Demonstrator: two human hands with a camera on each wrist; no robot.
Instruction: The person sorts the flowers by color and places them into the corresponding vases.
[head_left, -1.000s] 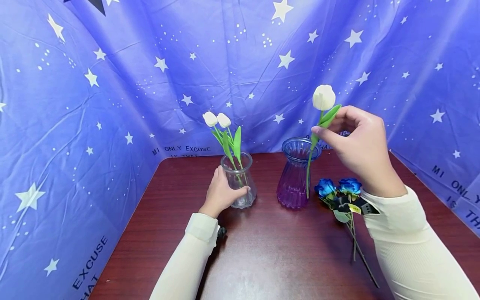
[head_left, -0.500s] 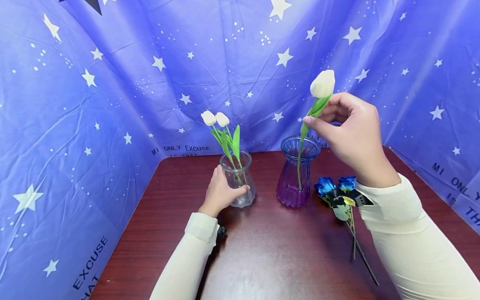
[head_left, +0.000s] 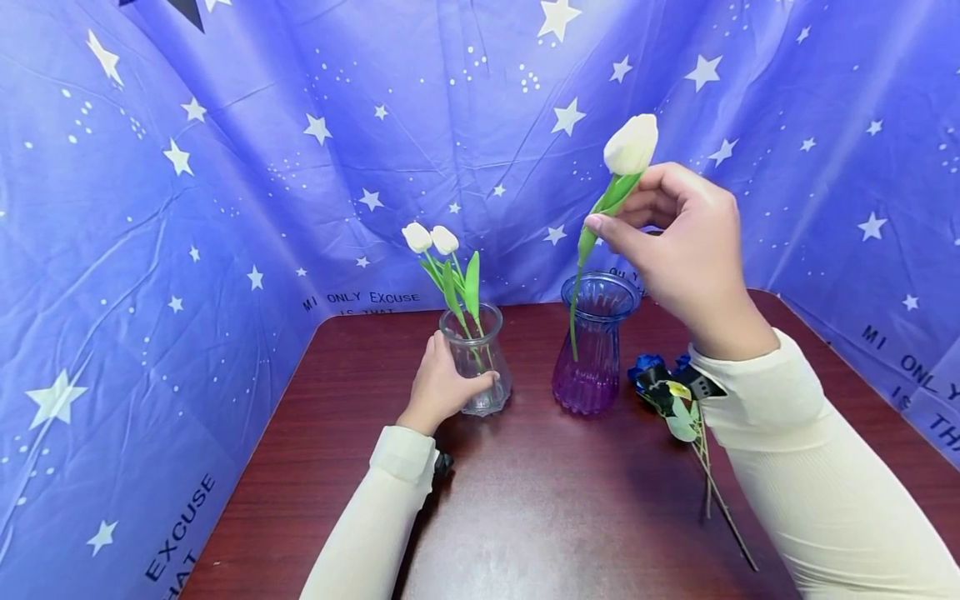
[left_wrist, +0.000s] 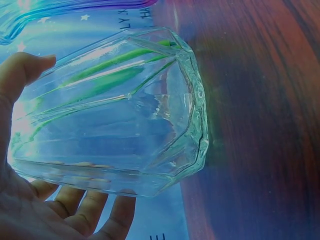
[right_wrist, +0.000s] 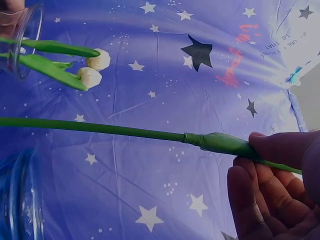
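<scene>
My left hand grips the side of a clear glass vase, fingers around one side and thumb on the other. Two white tulips with green leaves stand in that vase, leaning left. In my right hand, thumb and fingertips pinch a single white tulip just below its bloom, where the leaf wraps the stem. Its stem hangs down and overlaps the left side of a blue-to-purple glass vase in the head view. The tulip tilts, bloom toward the right.
Blue roses with dark stems lie on the reddish-brown table, right of the purple vase and partly hidden by my right wrist. A blue star-patterned cloth hangs behind and along both sides of the table.
My right hand has moved left and up with the tulip, its stem passing from the purple vase's right side to its left. The left hand and clear vase have stayed put.
</scene>
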